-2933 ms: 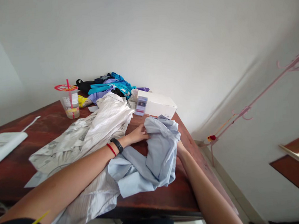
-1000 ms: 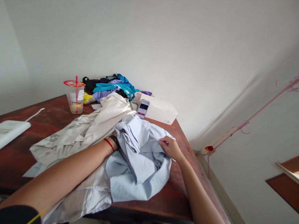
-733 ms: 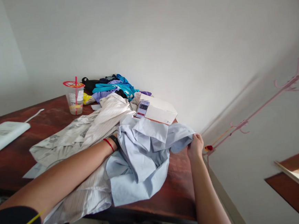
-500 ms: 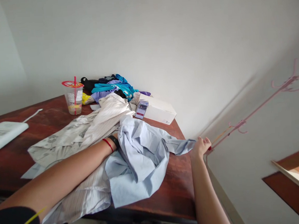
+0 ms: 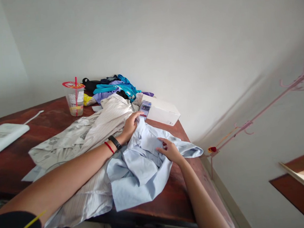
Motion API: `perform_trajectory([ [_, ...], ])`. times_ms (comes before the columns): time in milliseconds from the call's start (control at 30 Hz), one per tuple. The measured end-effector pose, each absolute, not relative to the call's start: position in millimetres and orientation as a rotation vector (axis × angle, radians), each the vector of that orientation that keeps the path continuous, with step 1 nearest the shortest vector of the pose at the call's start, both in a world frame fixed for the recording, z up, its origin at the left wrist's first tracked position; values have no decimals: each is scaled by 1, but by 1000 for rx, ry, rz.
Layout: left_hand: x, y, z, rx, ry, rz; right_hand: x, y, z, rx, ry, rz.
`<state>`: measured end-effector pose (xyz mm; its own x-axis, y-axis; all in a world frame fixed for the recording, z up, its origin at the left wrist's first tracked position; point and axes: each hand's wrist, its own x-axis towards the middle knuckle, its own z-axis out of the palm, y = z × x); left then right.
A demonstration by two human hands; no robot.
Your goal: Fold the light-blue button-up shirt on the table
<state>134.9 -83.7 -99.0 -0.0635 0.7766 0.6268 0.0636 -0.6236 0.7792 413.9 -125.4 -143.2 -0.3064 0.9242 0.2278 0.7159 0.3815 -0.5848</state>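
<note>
We tally 1 left hand (image 5: 130,128) & 1 right hand (image 5: 171,151), tot. 2, w/ 1 blk wristband (image 5: 114,142) & 1 red cord (image 5: 109,147). We get 1 blue garment (image 5: 137,194), 1 striped garment (image 5: 116,106), 1 patterned garment (image 5: 61,144) & 1 clothes pile (image 5: 117,87), its pcs. too tangled for us to no. exactly. Also 1 desk (image 5: 53,116), 1 cup (image 5: 73,99), 1 straw (image 5: 76,80), 1 phone (image 5: 145,108), 1 box (image 5: 165,112), 1 white device (image 5: 6,136) (partly cut off), 1 pink hook rack (image 5: 246,125).

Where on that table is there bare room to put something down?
Bare wood shows on the table between the white device, drink cup and grey-patterned cloth; and, near the front edge, between the light-blue shirt and right forearm. The clothes pile and white box crowd the back; the striped shirt crowds the middle.
</note>
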Motion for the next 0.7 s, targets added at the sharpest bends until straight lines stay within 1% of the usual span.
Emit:
perform_trajectory([
  [167,128,-80,-78,1483,626,1746,416,-123,-136,-1441,-2000,414],
  [233,130,-96,-73,1606,552,1589,417,-123,-133,-1397,-1947,402],
  [300,138,-114,-74,1902,546,1298,417,-122,-132,-1369,-1916,428],
  [400,153,-134,-90,2461,761,856,418,-123,-133,-1406,-1930,491],
  [500,159,-134,-112,2727,1093,514,416,-126,-134,-1450,-2054,556],
  [533,158,-131,-118,2741,1169,452,415,-128,-134,-1454,-2115,596],
  [600,155,-124,-127,2733,1280,433,413,-133,-132,-1448,-2241,697],
  [700,151,-115,-132,2648,1325,540,409,-140,-129,-1424,-2368,775],
])
